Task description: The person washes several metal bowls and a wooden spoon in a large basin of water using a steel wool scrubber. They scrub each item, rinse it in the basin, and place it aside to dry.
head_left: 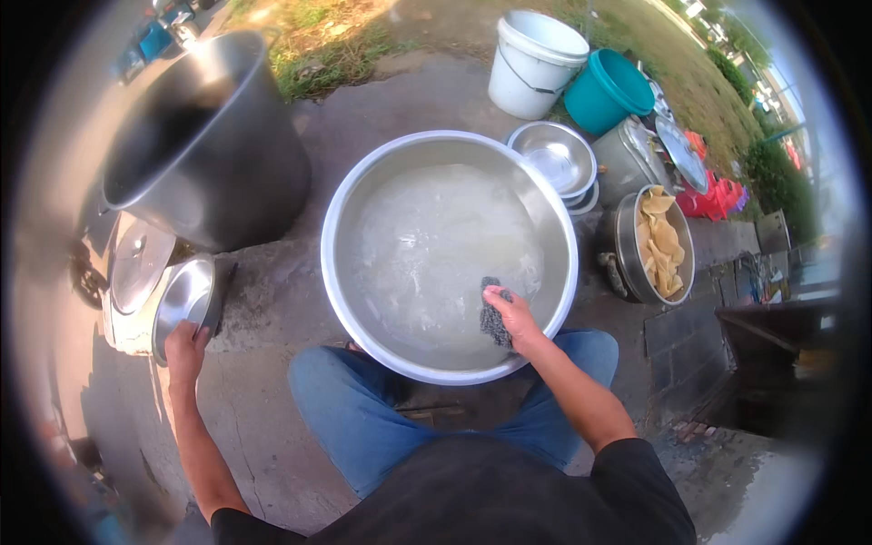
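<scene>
A wide metal basin (pixel 341 300) of cloudy water stands between my knees. Over its near right part, my right hand (pixel 513 320) is closed on a dark grey scouring pad (pixel 493 313). Off to the left, my left hand (pixel 186 349) grips the near rim of a shiny metal bowl (pixel 188 295), fingers bent over the edge. The bowl is tilted and rests beside a round metal lid (pixel 143 263).
A huge dark pot (pixel 218 173) rises at the far left. Behind the basin's right side stand metal bowls (pixel 556 156), a white bucket (pixel 536 68) and a teal bucket (pixel 607 91). A pot (pixel 627 245) holding tan pieces (pixel 660 241) sits at right.
</scene>
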Motion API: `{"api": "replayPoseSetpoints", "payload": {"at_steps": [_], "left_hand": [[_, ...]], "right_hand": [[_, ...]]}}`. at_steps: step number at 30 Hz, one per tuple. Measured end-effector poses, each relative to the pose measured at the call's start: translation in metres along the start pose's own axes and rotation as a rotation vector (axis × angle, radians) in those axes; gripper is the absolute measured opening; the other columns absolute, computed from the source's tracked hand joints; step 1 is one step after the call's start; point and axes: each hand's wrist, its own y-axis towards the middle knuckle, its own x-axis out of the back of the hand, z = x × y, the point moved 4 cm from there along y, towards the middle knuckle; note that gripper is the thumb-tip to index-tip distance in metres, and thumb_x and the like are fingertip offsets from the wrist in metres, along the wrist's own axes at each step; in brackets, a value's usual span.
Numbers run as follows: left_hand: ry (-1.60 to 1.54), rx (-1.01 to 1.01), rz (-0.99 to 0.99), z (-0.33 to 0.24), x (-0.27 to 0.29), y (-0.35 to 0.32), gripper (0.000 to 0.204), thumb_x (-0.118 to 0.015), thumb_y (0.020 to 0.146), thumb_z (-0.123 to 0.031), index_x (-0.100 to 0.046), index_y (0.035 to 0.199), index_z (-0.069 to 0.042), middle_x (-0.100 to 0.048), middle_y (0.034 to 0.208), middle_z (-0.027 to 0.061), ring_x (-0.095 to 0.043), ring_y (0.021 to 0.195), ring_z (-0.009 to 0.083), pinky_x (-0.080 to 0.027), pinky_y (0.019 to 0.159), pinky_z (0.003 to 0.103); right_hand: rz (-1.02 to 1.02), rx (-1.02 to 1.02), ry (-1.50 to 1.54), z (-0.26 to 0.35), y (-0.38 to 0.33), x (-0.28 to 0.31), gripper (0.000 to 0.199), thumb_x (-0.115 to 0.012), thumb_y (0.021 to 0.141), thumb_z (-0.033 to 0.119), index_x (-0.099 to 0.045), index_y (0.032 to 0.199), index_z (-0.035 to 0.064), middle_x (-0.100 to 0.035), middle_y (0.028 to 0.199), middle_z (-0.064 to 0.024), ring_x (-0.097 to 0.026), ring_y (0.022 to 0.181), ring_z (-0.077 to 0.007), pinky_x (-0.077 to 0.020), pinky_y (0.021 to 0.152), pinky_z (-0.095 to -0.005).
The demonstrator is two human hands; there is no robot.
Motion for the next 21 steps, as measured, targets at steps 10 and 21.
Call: {"api": "replayPoseSetpoints", "payload": {"at_steps": [10, 21], "left_hand": [[0.521, 0.551, 0.172, 0.206, -0.067, -0.036, 0.028, -0.061, 0.086, -0.025, -0.062, 0.106, -0.005, -0.062, 0.101, 0.0185, -0.059, 0.094, 0.0382, -0.047, 0.079, 0.047], [0.163, 0.519, 0.067, 0.190, -0.110, -0.067, 0.075, -0.070, 0.077, -0.013, -0.033, 0.142, -0.001, -0.040, 0.142, 0.0216, -0.037, 0.132, 0.0379, -0.028, 0.111, 0.043]], "right_hand": [[-0.040, 0.237, -0.632, 0.001, 0.017, -0.001, 0.058, -0.071, 0.076, 0.049, -0.064, 0.113, 0.0044, -0.066, 0.103, -0.0180, -0.063, 0.090, -0.0243, -0.0483, 0.082, -0.0328], [-0.534, 0.662, -0.391, 0.154, 0.100, 0.133, 0.029, -0.059, 0.089, 0.028, -0.068, 0.095, 0.0008, -0.065, 0.071, -0.0084, -0.063, 0.065, -0.0171, -0.0486, 0.062, -0.0314]]}}
